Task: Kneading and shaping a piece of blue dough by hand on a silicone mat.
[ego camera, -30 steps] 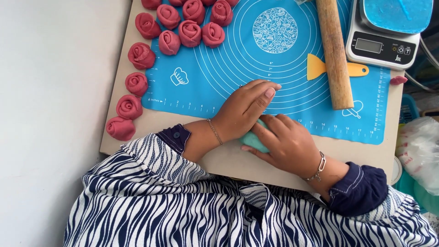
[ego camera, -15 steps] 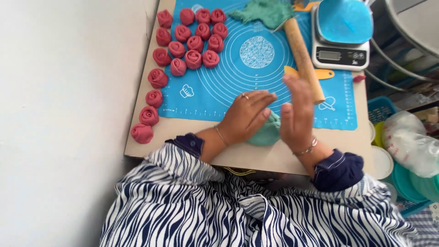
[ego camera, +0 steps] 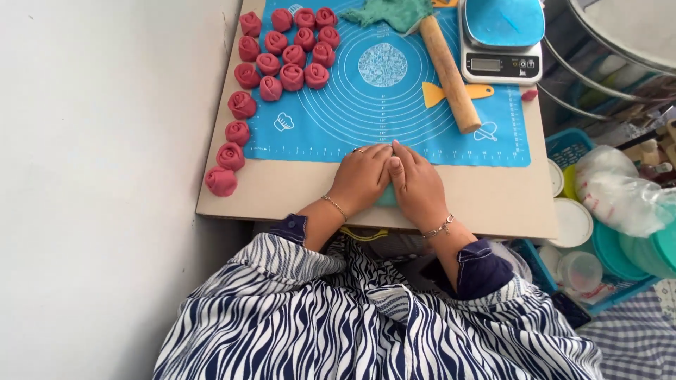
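Observation:
My left hand [ego camera: 361, 176] and my right hand [ego camera: 418, 183] lie side by side, palms down, on the wooden board [ego camera: 493, 193] at the near edge of the blue silicone mat [ego camera: 331, 112]. Both press on a small piece of green dough [ego camera: 386, 198]. Only a sliver of it shows between the hands. Several pink rose-shaped dough pieces [ego camera: 292, 53] sit on the mat's far left and down the board's left edge. A wooden rolling pin [ego camera: 449, 74] lies across the mat beyond my right hand.
A kitchen scale [ego camera: 501, 39] stands at the far right with a blue lid on it. A lump of green dough [ego camera: 391, 13] and a yellow scraper [ego camera: 440, 93] rest on the mat. A white wall runs on the left. Plastic tubs and bags [ego camera: 620, 204] crowd the right.
My right hand, raised half a second ago, has come down beside my left hand over the green dough. The camera view has pulled back and shifted.

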